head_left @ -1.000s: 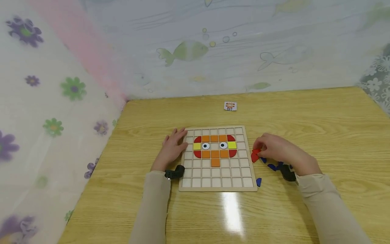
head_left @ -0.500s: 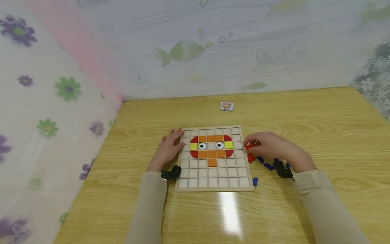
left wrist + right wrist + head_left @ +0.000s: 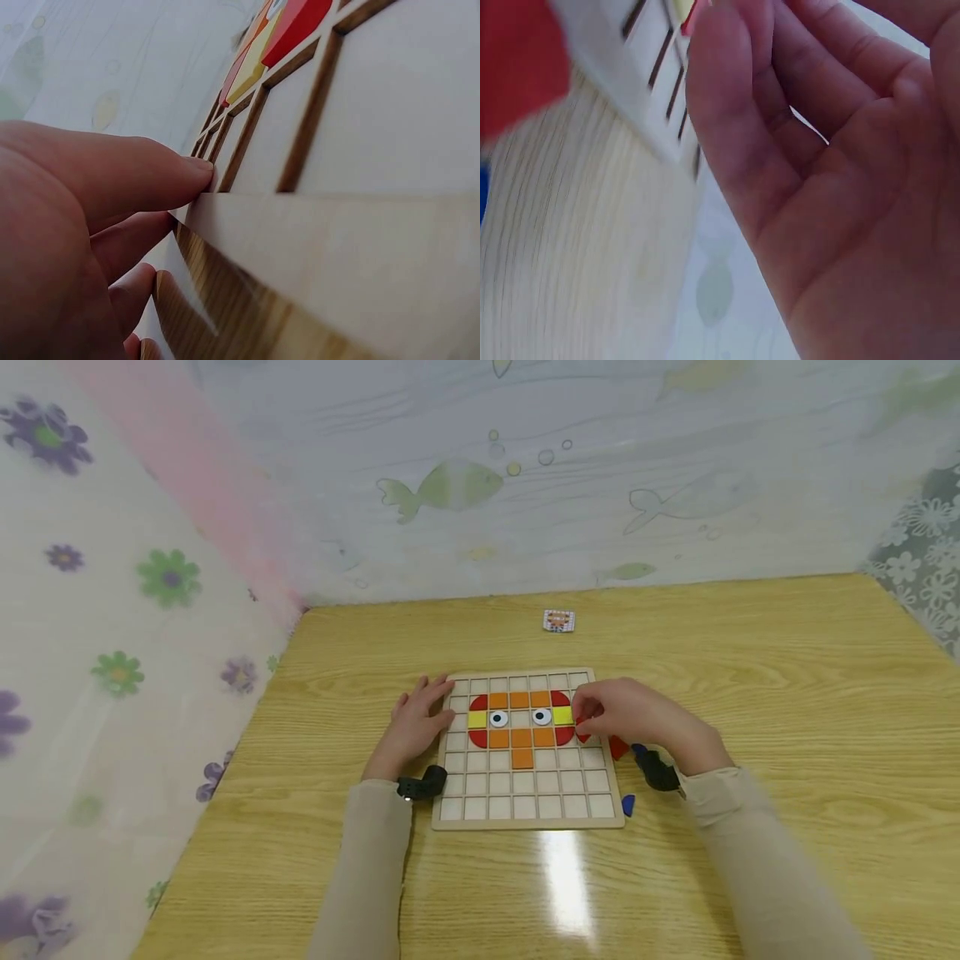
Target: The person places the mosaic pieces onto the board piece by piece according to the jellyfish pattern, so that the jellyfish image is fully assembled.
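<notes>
A wooden grid board (image 3: 528, 823) lies on the table, with orange square tiles (image 3: 522, 759), yellow tiles (image 3: 477, 720), red rounded tiles (image 3: 477, 740) and two eye tiles (image 3: 498, 719) set in its cells. My left hand (image 3: 411, 728) rests at the board's left edge; the left wrist view shows the thumb (image 3: 150, 174) touching the rim. Over the right columns of the board, my right hand (image 3: 641, 718) pinches a red tile (image 3: 582, 732) between thumb and fingers, just right of the yellow tile. Fingertips partly hide the held piece.
Right of the board lies another red tile (image 3: 618, 748), with a blue tile (image 3: 628, 806) near the lower right corner. The right hand and wrist camera cover other blue pieces. A small printed card (image 3: 558, 622) lies behind the board, toward the wall.
My right hand has picked a red tile up from the pile beside the board and moved it left over the grid. The left hand stays at the board's edge.
</notes>
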The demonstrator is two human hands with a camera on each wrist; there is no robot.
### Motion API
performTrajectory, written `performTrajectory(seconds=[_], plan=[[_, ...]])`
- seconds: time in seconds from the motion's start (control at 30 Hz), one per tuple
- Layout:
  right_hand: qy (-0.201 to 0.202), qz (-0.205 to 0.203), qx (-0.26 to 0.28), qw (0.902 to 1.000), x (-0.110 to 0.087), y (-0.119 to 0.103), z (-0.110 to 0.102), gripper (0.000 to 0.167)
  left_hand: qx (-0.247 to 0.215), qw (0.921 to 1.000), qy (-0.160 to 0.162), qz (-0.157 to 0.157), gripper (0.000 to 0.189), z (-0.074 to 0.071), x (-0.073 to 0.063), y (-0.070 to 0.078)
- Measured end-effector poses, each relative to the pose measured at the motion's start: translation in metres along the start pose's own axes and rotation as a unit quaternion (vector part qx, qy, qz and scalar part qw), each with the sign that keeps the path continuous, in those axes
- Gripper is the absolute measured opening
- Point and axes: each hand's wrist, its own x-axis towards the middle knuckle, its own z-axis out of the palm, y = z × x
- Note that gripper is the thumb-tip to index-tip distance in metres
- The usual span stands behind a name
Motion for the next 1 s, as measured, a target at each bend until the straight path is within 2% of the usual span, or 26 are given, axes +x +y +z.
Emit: performTrajectory(seconds=[0.33,0.73,1.0], plan=[[-0.005,-0.037,0.004,0.9993,0.020,-0.030,0.014,0.004,0.006,1.0000,0.000,-0.007,0.048,0.000,0.001,-0.001],[0.003,-0.089,-0.019,0.9958,0.032,-0.051,0.037,0.004,-0.002,1.0000,0.005,-0.006,0.048,0.000,0.000,0.000],[0.004,-0.072,-0.030,0.9970,0.036,-0.059,0.050,0.006,0.000,0.9999,0.004,-0.011,0.048,0.001,0.000,0.001]])
